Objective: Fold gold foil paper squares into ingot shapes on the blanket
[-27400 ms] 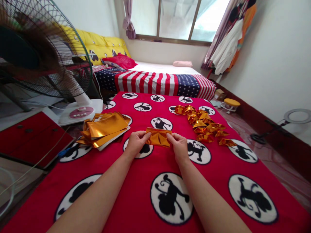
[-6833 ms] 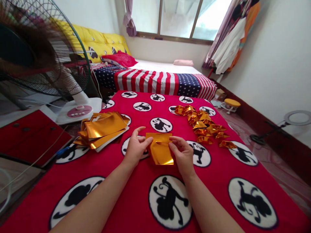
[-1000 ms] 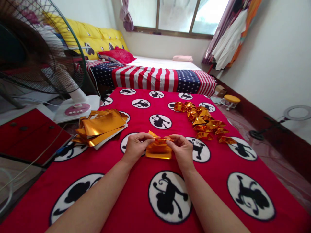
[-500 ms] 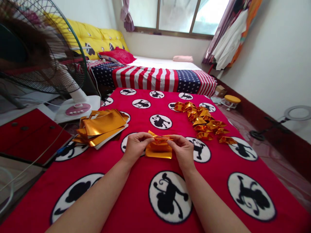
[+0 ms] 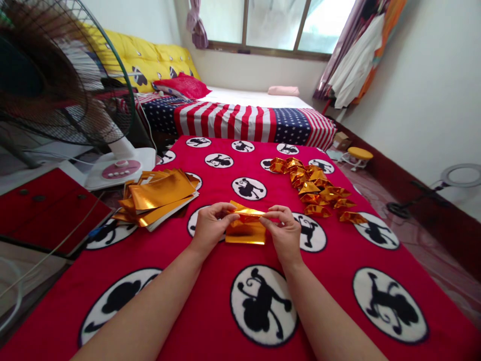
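A shiny gold foil paper sheet (image 5: 245, 232) is stretched between my two hands just above the red cloth. My left hand (image 5: 211, 223) pinches its left side between thumb and fingertips. On the other side, my right hand (image 5: 281, 225) pinches the right end of a folded ridge that runs across the sheet. Part of the paper lies flat toward me, and a flap rises behind the ridge. To the left sits a loose stack of gold foil sheets (image 5: 165, 191). Several folded gold paper ingots (image 5: 310, 187) stand in a cluster at the right.
Red cloth with black-and-white monkey circles (image 5: 233, 281) covers the surface. An electric fan (image 5: 120, 163) stands at the left beside a red cabinet (image 5: 45, 210). Beyond lies a bed (image 5: 240, 120); a yellow stool (image 5: 358, 153) is on the floor at right.
The paper's ridge has flattened and widened, and its back flap shows more gold. My right fingers have shifted slightly at its end; both hands otherwise stay in place.
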Tool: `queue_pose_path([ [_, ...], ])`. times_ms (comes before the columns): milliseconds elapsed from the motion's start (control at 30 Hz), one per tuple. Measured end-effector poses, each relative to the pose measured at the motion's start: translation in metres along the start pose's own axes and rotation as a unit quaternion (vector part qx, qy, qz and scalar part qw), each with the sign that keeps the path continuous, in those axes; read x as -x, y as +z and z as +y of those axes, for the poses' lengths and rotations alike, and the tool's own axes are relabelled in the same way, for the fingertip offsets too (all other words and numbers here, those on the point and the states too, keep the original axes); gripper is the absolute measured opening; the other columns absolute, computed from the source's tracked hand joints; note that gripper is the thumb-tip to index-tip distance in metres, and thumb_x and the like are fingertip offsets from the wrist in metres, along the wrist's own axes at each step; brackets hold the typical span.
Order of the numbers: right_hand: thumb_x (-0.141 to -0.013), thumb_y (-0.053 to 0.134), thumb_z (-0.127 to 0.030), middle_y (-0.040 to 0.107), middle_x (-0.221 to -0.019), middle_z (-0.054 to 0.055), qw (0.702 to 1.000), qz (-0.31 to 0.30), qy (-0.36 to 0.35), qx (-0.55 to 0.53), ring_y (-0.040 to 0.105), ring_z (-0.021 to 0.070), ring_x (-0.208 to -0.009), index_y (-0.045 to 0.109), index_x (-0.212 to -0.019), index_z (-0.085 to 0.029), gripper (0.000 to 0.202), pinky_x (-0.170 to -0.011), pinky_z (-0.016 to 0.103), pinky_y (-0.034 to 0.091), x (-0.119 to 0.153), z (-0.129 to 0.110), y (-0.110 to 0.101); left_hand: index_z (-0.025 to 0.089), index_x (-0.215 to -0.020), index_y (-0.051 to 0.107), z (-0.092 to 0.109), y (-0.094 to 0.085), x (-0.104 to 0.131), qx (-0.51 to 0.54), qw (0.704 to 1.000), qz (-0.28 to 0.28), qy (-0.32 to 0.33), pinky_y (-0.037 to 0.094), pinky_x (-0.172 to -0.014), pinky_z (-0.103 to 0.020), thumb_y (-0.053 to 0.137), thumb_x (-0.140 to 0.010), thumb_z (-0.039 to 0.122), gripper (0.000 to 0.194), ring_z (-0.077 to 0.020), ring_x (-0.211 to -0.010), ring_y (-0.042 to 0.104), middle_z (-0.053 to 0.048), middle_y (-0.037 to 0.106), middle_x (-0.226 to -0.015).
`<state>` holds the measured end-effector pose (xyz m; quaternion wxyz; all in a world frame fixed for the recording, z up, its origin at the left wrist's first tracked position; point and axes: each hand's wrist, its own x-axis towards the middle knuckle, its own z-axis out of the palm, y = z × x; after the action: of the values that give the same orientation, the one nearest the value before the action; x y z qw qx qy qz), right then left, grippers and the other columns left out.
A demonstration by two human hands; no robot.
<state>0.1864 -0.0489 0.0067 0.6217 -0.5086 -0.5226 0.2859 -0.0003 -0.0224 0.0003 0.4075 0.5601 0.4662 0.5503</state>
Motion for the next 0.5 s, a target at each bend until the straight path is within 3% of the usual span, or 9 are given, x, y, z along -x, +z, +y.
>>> queue_pose_path([
  [167, -0.071, 0.077, -0.027, 0.058, -0.1, 0.005, 1.0, -0.002, 0.006, -0.005, 0.058, 0.0184, -0.09, 0.074, -0.073, -0.023, 0.006, -0.058, 0.024, 0.047, -0.0001, 0.0015, -0.0005, 0.018, -0.103, 0.069, 0.0022, 0.0001, -0.0003, 0.011, 1.0, -0.005, 0.0, 0.048, -0.055, -0.018, 0.08, -0.067, 0.029, 0.04, -0.0117, -0.061, 0.063, 0.001, 0.066, -0.068],
  [500, -0.073, 0.075, -0.027, 0.064, -0.094, 0.005, 1.0, -0.014, 0.012, -0.013, 0.06, 0.0198, -0.088, 0.072, -0.073, -0.023, 0.005, -0.059, 0.027, 0.045, -0.0002, -0.0005, -0.0001, 0.016, -0.081, 0.073, 0.0057, 0.0002, 0.0008, -0.033, 0.999, 0.032, 0.018, 0.051, -0.057, -0.021, 0.081, -0.064, 0.031, 0.024, -0.014, -0.061, 0.065, -0.003, 0.072, -0.071],
])
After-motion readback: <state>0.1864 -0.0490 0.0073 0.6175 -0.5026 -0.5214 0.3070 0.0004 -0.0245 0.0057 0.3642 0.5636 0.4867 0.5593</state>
